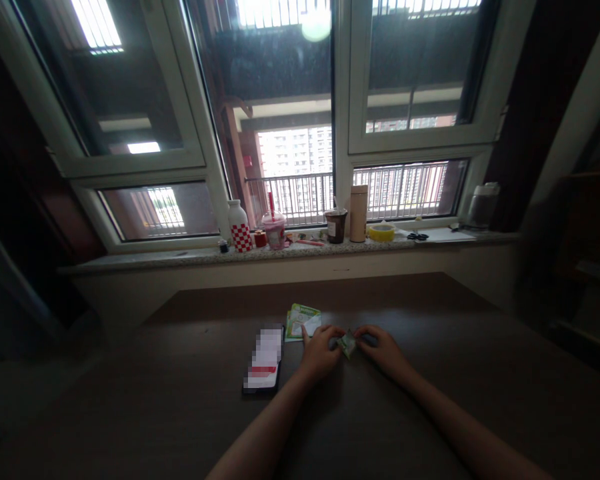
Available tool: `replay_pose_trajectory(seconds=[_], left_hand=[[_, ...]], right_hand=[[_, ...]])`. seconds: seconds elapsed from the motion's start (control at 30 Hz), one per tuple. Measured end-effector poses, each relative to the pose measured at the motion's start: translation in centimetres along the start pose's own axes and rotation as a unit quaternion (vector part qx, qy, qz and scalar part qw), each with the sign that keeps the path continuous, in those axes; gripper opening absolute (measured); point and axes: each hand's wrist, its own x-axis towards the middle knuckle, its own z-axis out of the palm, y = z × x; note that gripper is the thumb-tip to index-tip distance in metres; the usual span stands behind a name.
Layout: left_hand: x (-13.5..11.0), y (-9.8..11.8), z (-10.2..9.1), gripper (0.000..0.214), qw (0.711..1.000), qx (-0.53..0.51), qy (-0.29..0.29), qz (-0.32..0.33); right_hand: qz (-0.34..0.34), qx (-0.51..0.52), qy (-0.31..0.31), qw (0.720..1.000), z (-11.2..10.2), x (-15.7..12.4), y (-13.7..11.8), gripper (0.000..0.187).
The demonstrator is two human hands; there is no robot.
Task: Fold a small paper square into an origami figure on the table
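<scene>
On the dark brown table my left hand and my right hand meet over a small folded piece of green and white paper. Both hands pinch it from either side, fingers curled. Just behind my left hand lie a few green and white paper sheets. A phone with a lit screen lies flat to the left of my left hand.
A stone windowsill runs behind the table. On it stand a red-checked white bottle, a pink drink cup with straw, a dark cup, a tall tan flask, a yellow tape roll and scissors.
</scene>
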Motion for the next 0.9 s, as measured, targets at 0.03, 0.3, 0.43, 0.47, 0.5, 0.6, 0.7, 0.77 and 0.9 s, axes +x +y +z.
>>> replay_pose_trajectory(seconds=[0.03,0.3,0.43,0.47,0.5,0.6,0.7,0.77,0.9], left_hand=[[0.00,0.01,0.00,0.026,1.000,0.002,0.001,-0.003],[0.10,-0.20,0.18,0.028,0.999,0.049,0.016,-0.016],[0.09,-0.35,0.26,0.025,0.998,0.062,0.021,-0.008],[0.09,-0.37,0.26,0.025,0.998,0.064,0.021,-0.008],[0.09,-0.37,0.26,0.024,0.998,0.068,0.019,-0.008],[0.08,-0.33,0.23,0.024,0.997,0.079,0.008,-0.011],[0.09,-0.29,0.24,0.022,0.996,0.085,0.004,-0.009],[0.11,-0.29,0.25,0.022,0.996,0.088,0.005,-0.009],[0.22,-0.31,0.21,0.024,0.996,0.089,-0.002,-0.015]], right_hand=[[0.000,-0.001,0.001,1.000,-0.02,-0.01,0.03,0.017],[-0.038,-0.021,-0.028,0.999,-0.18,0.03,-0.06,0.033],[-0.040,-0.050,-0.038,0.997,-0.26,0.00,-0.23,0.034],[-0.037,-0.056,-0.042,0.997,-0.26,-0.01,-0.24,0.033],[-0.034,-0.062,-0.046,0.996,-0.26,-0.02,-0.22,0.033],[-0.030,-0.076,-0.060,0.995,-0.18,-0.04,-0.06,0.035],[-0.032,-0.086,-0.065,0.994,-0.06,-0.07,0.12,0.036],[-0.033,-0.091,-0.067,0.993,-0.01,-0.08,0.16,0.036],[-0.039,-0.099,-0.072,0.992,0.02,-0.14,0.10,0.035]])
